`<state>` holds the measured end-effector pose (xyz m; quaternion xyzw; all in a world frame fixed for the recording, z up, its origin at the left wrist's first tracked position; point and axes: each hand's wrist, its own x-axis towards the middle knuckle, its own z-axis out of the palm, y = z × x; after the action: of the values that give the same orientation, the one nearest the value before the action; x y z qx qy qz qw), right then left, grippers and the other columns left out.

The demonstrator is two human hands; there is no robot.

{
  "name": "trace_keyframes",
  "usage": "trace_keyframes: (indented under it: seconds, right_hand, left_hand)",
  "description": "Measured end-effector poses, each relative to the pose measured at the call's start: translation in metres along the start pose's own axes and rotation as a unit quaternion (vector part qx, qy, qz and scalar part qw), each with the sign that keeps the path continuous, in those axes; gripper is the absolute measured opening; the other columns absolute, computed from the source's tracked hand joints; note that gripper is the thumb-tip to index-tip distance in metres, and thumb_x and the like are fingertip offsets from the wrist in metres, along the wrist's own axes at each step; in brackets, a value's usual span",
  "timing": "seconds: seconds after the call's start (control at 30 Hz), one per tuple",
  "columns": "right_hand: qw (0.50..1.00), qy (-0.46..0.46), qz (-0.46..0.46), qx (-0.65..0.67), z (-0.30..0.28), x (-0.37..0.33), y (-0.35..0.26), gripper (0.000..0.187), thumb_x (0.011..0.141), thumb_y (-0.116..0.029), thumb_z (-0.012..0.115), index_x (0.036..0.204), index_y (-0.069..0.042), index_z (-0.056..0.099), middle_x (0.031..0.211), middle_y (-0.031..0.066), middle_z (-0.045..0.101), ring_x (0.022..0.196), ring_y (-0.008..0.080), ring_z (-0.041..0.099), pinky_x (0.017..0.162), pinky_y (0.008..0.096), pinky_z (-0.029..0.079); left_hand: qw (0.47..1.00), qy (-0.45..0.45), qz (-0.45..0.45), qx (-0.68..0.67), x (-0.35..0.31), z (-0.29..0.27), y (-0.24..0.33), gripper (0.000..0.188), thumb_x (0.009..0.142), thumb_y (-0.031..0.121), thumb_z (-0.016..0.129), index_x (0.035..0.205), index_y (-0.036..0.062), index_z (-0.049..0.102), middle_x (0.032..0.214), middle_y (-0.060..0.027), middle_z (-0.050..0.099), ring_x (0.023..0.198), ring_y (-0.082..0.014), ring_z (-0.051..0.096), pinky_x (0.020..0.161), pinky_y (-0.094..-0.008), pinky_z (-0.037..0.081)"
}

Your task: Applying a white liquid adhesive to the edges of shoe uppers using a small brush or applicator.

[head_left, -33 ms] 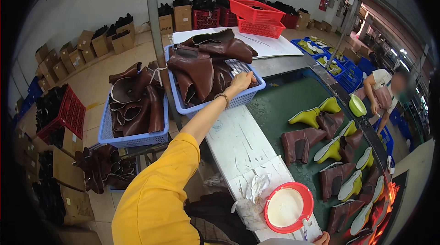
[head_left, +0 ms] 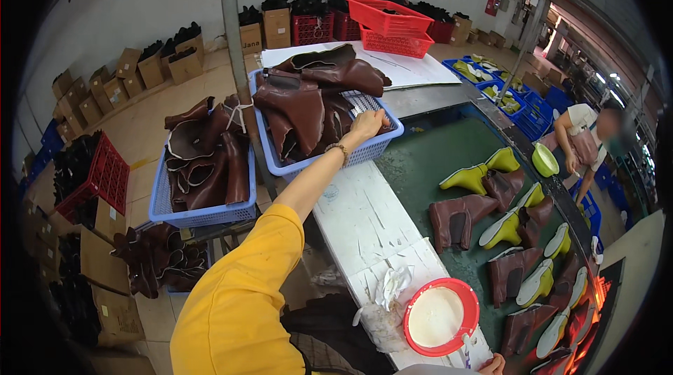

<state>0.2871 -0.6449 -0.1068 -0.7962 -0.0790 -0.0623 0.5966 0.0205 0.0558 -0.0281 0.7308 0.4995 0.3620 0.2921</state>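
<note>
My left arm, in a yellow sleeve, stretches forward to a light-blue plastic basket (head_left: 364,153). My left hand (head_left: 366,127) is closed at the basket's right end, its fingers curled at the rim. Brown boot uppers (head_left: 298,105) are heaped in that basket. At the lower edge only a bit of my right hand (head_left: 493,365) shows, beside the white board (head_left: 364,210); most of its fingers are hidden. Nearest to it stands a red bucket (head_left: 415,305) of creamy white liquid, with a thin handle (head_left: 467,350) at its side. Crumpled white material (head_left: 394,287) lies left of the bucket.
On the green belt (head_left: 420,158) to the right lie brown uppers (head_left: 456,224) and yellow-green soles (head_left: 499,231). Another blue basket of uppers (head_left: 203,217) stands left, past a metal post (head_left: 235,24). Red baskets (head_left: 392,21) sit at the back. A co-worker (head_left: 582,137) is across the belt.
</note>
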Motion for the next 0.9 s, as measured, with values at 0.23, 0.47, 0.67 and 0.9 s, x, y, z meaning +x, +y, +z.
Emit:
trace_keyframes:
  seconds: [0.23,0.47,0.67,0.9]
  right_hand:
    - [1.000,0.008,0.009,-0.005,0.005,-0.007,-0.018,0.026,0.093,-0.017,0.056,0.092,0.002,0.074,0.081,0.0078,0.066,0.072,0.0201,0.058,0.065,0.0329,0.048]
    - [1.000,0.002,-0.012,-0.011,0.001,-0.005,-0.009,0.026,0.089,-0.015,0.053,0.081,0.003,0.070,0.072,0.0070,0.061,0.068,0.0200,0.055,0.062,0.0333,0.045]
    - [0.999,-0.011,-0.023,-0.037,-0.006,-0.005,-0.001,0.025,0.088,-0.015,0.052,0.080,0.002,0.068,0.070,0.0068,0.058,0.066,0.0200,0.052,0.061,0.0346,0.043]
    - [0.991,0.020,-0.113,-0.070,0.001,0.013,0.029,0.032,0.096,-0.016,0.049,0.066,-0.008,0.041,0.064,-0.0037,0.034,0.059,0.0088,0.029,0.051,0.0301,0.022]
  left_hand:
    - [1.000,-0.008,0.016,0.004,0.002,-0.001,-0.002,0.054,0.097,0.045,0.038,0.095,0.0133,0.082,0.103,-0.0144,0.077,0.099,-0.0351,0.071,0.094,-0.0422,0.052]
    - [1.000,-0.007,0.028,0.010,0.002,-0.001,-0.005,0.055,0.097,0.044,0.037,0.094,0.0132,0.082,0.102,-0.0163,0.076,0.099,-0.0372,0.071,0.095,-0.0427,0.051]
    - [0.999,-0.001,0.048,0.003,0.000,0.007,-0.007,0.056,0.103,0.043,0.037,0.095,0.0097,0.082,0.092,-0.0166,0.077,0.094,-0.0364,0.071,0.094,-0.0403,0.051]
    - [0.990,-0.041,0.131,0.005,0.018,-0.001,-0.003,0.058,0.102,0.038,0.032,0.096,0.0045,0.079,0.094,-0.0188,0.076,0.089,-0.0343,0.074,0.085,-0.0448,0.055]
